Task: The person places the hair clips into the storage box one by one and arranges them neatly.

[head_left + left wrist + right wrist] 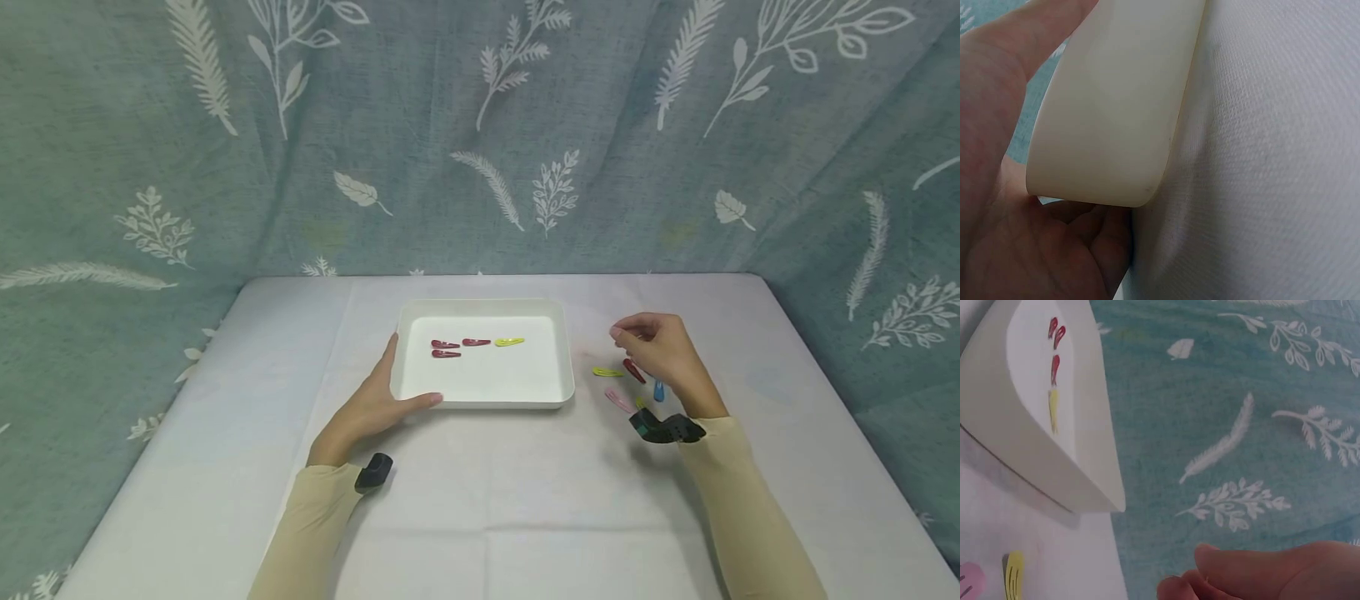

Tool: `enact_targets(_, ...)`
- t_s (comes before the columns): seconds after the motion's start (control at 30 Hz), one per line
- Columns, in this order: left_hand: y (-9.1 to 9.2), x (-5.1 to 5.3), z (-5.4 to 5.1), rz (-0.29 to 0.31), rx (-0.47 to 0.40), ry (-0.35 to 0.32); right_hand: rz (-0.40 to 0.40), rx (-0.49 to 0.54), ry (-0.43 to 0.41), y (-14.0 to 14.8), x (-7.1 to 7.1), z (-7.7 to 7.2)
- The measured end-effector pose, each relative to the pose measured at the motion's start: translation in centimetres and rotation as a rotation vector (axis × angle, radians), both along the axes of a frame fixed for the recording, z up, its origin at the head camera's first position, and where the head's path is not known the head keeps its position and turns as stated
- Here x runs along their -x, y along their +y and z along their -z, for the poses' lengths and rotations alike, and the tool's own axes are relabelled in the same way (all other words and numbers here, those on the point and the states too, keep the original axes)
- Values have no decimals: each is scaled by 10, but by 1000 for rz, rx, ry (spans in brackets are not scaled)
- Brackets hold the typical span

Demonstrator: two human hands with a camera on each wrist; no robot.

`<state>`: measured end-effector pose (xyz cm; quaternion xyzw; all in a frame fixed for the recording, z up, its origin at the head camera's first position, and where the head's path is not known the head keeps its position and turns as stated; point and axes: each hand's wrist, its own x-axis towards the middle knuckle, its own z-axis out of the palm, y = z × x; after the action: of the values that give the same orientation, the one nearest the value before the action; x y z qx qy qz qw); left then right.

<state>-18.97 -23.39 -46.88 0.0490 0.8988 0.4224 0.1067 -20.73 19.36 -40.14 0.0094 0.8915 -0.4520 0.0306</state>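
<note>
My left hand (375, 400) holds the front left corner of a white tray (487, 402), thumb along the front wall and fingers at the left side. In the left wrist view the tray's wall (1110, 112) stands between thumb and fingers. Inside the tray lie three red snap hair clips (476, 342) and a yellow hair clip (510, 342). My right hand (663, 350) hovers right of the tray with bent fingers and no clip visible in them. Below it lie a yellow-green clip (607, 372), a red clip (633, 371), a blue clip (658, 391) and a pink clip (618, 401).
Another yellow clip (641, 403) is partly hidden by the black wrist camera (667, 428). A white cloth covers the table (487, 500). Behind it hangs a blue-green curtain (420, 208) with white leaf prints.
</note>
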Motion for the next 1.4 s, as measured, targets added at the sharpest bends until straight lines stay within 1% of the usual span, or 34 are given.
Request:
enact_targets(0.1,-1,0,0,-6,14,-6,2,-8,-7,3,1,4)
enact_targets(0.33,-1,-1,-2,-6,13,4,-5,-77,-25,11,4,14)
enact_targets(0.7,1,0,-4,-8,31,-18,12,-156,-69,20,6,26)
enact_targets(0.93,2,1,-4,-5,7,-9,10,-149,-154,20,8,32)
enact_targets(1.1,1,0,-2,6,1,9,5,-186,-196,18,7,31)
enact_targets(1.2,0,0,-1,6,4,7,-13,-205,-197,18,6,31)
enact_targets(1.4,1,0,-2,9,-1,5,-72,-223,-157,20,4,33)
